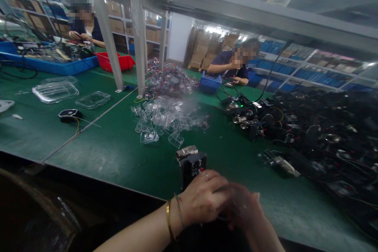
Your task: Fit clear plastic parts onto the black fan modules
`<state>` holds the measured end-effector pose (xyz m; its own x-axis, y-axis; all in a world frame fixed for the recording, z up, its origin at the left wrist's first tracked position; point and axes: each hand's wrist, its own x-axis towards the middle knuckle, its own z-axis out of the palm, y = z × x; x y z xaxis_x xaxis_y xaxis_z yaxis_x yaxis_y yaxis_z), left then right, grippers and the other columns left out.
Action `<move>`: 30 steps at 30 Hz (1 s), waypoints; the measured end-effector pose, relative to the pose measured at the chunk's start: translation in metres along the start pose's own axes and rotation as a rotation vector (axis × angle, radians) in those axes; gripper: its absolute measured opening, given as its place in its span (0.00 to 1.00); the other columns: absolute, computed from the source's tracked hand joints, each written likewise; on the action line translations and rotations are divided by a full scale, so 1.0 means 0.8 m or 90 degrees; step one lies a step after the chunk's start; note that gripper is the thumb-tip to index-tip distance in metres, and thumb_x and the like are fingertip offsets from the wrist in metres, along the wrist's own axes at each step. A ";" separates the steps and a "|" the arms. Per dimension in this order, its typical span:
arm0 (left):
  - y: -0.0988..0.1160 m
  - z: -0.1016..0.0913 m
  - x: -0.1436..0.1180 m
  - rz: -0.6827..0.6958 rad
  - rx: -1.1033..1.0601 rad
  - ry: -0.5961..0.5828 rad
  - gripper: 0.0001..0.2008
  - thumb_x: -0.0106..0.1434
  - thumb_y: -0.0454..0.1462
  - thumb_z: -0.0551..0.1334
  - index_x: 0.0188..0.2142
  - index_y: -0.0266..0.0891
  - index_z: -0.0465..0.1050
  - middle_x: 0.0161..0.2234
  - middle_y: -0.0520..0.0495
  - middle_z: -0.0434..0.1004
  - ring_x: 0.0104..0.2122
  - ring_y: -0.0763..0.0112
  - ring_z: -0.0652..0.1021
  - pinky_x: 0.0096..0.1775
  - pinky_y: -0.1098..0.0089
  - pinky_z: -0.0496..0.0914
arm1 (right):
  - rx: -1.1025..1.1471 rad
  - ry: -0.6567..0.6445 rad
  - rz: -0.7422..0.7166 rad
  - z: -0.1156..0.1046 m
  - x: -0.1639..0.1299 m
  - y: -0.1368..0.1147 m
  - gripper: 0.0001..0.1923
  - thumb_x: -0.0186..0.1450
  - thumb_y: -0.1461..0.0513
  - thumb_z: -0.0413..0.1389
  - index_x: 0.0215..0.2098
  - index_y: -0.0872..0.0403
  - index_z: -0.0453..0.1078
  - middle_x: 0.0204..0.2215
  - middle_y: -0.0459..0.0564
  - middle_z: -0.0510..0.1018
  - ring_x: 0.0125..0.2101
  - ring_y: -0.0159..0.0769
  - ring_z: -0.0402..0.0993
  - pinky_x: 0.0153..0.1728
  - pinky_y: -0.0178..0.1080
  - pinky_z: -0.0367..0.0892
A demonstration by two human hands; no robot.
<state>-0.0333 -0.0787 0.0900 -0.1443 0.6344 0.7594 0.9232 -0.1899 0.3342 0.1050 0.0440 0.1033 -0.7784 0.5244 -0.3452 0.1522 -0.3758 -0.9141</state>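
Note:
In the foreground, my left hand (203,199) has its fingers bent and closed, meeting my right hand. Whatever lies between the fingers is hidden. Just beyond the left hand's knuckles is a black device (184,171) with a shiny metal pipe fitting (186,152) at its top and a small red part; the hand covers its lower right side. My right hand (246,206) is smeared by motion, so its grip cannot be made out. Small clear plastic covers (174,116) lie heaped on the green table (132,171) beyond the device.
At right is a large pile of similar black devices (319,134). Behind the covers lies a heap of wired parts (171,80). A blue bin (210,83), a red bin (115,63) and metal posts (137,31) stand farther back. Two people (228,65) sit across the table.

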 end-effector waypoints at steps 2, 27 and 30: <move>0.001 0.002 -0.002 -0.019 0.000 0.009 0.08 0.69 0.35 0.59 0.46 0.36 0.72 0.40 0.46 0.75 0.41 0.68 0.72 0.47 0.67 0.71 | 0.009 -0.005 0.002 0.000 0.002 0.001 0.37 0.57 0.32 0.56 0.46 0.52 0.73 0.24 0.49 0.78 0.21 0.41 0.73 0.18 0.39 0.70; 0.000 0.009 -0.001 -0.018 0.101 -0.078 0.06 0.68 0.35 0.58 0.35 0.35 0.71 0.33 0.47 0.69 0.37 0.66 0.69 0.42 0.67 0.68 | -0.043 0.039 0.011 0.005 -0.001 0.000 0.37 0.57 0.32 0.56 0.46 0.52 0.75 0.27 0.55 0.80 0.24 0.49 0.75 0.18 0.43 0.70; 0.001 0.003 -0.002 0.006 0.128 -0.120 0.05 0.69 0.36 0.59 0.40 0.36 0.72 0.34 0.47 0.70 0.38 0.66 0.70 0.42 0.66 0.67 | -0.045 0.037 0.017 0.005 -0.001 0.000 0.38 0.57 0.32 0.56 0.46 0.52 0.74 0.27 0.54 0.80 0.24 0.48 0.75 0.20 0.45 0.72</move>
<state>-0.0316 -0.0778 0.0878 -0.0842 0.7656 0.6377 0.9791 -0.0553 0.1957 0.1032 0.0402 0.1045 -0.7372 0.5587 -0.3800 0.2170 -0.3368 -0.9162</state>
